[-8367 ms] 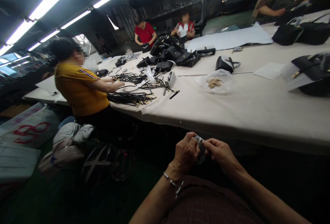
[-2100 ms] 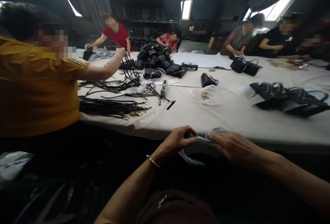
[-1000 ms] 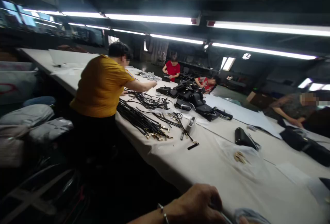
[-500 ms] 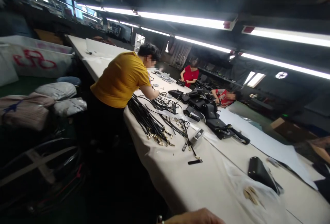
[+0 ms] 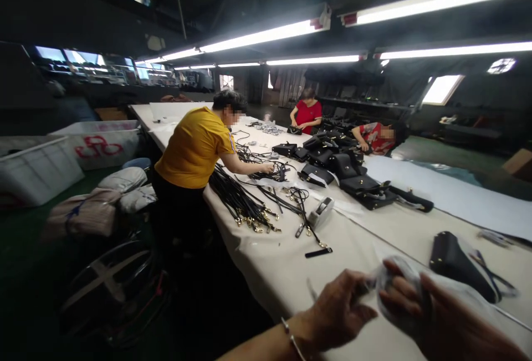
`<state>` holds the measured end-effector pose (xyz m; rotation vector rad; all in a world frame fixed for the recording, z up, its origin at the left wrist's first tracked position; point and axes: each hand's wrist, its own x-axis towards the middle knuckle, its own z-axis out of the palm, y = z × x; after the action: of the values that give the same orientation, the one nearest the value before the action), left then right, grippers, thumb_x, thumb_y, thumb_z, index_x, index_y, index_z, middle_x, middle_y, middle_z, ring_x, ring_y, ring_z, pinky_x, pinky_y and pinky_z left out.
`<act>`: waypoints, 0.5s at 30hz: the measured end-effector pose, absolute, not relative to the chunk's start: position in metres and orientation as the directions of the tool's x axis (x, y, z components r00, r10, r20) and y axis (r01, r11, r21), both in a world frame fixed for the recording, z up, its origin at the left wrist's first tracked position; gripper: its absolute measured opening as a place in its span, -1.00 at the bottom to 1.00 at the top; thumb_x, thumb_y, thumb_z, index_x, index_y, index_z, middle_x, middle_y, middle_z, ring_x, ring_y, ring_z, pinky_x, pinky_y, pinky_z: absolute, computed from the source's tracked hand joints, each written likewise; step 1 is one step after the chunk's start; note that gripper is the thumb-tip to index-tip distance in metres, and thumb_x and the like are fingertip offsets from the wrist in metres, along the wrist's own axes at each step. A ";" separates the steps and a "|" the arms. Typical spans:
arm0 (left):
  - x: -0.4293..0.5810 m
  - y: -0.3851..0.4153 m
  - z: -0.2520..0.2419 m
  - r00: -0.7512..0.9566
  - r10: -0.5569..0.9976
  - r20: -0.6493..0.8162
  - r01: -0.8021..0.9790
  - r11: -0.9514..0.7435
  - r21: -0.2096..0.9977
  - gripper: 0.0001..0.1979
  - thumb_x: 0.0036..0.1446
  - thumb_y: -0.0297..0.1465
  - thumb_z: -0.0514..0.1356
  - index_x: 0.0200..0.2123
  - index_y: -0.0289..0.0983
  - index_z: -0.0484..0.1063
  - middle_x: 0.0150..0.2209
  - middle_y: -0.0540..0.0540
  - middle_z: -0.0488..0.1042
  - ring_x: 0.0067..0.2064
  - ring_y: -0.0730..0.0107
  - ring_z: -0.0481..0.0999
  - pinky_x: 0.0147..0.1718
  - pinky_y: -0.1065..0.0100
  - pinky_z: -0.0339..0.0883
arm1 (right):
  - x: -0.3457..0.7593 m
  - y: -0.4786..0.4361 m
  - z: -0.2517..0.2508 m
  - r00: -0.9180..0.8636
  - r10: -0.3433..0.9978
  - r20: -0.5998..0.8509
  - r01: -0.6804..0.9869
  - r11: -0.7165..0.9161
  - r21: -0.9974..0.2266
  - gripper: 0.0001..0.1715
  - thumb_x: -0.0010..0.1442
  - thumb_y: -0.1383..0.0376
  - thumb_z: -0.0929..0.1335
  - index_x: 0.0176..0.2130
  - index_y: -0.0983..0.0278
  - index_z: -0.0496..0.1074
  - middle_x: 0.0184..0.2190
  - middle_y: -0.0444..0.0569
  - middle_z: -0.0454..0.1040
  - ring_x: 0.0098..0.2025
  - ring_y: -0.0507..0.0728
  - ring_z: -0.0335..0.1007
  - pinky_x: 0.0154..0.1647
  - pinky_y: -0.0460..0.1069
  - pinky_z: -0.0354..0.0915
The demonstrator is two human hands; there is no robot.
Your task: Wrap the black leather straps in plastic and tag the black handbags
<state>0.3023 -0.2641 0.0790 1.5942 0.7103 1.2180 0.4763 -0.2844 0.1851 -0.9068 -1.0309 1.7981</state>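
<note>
At the near edge of a long cloth-covered surface (image 5: 291, 261), your left hand (image 5: 338, 314) and right hand (image 5: 440, 322) both pinch a crumpled clear plastic bag (image 5: 401, 280), fingers (image 5: 393, 300) clenched on its folds. A black handbag (image 5: 455, 264) lies just beyond; a person in a yellow shirt (image 5: 195, 148) sorts black straps (image 5: 239, 203) farther along.

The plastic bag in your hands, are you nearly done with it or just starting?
Looks like the middle. Done: black handbags already lie heaped farther up the table. In hand: the left hand and right hand both grip a clear plastic bag. Left: one black handbag lies bare beside them, and many straps lie loose.
</note>
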 end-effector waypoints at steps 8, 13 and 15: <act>0.308 -0.249 0.113 0.527 0.836 0.149 -0.501 0.164 0.850 -0.44 0.25 0.01 0.10 -0.11 -0.44 0.40 -0.46 -0.06 0.39 -0.51 0.51 0.37 -0.45 0.41 0.25 | 0.429 -0.239 0.243 -0.202 0.978 0.050 -0.460 -0.050 -0.887 -0.51 0.01 0.18 0.54 -0.05 0.22 0.53 -0.35 -0.12 0.58 -0.23 0.14 0.56 0.16 0.16 0.39; 0.302 -0.253 0.115 0.539 0.840 0.068 -0.565 0.300 0.769 -0.49 0.22 -0.04 0.16 0.00 -0.35 0.30 -0.48 0.03 0.41 -0.71 0.67 0.10 -0.67 0.48 -0.03 | 0.441 -0.202 0.229 -0.273 0.954 0.121 -0.361 0.015 -0.933 -0.64 0.08 0.13 0.49 -0.14 0.22 0.50 -0.33 -0.07 0.54 -0.24 0.20 0.53 0.06 0.24 0.40; 0.303 -0.255 0.117 0.496 0.868 0.032 -0.528 0.272 0.805 -0.52 0.16 -0.06 0.24 -0.07 -0.32 0.30 -0.39 -0.02 0.47 -0.69 0.66 0.19 -0.69 0.49 -0.02 | 0.446 -0.192 0.219 -0.217 0.960 0.175 -0.206 0.131 -0.970 -0.57 0.11 0.09 0.46 -0.08 0.22 0.44 -0.32 -0.04 0.53 -0.24 0.21 0.50 -0.07 0.19 0.41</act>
<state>0.3027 -0.2552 0.1169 0.8617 0.4646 0.9854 0.4465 -0.1923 0.2186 -0.8330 -1.3007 1.3429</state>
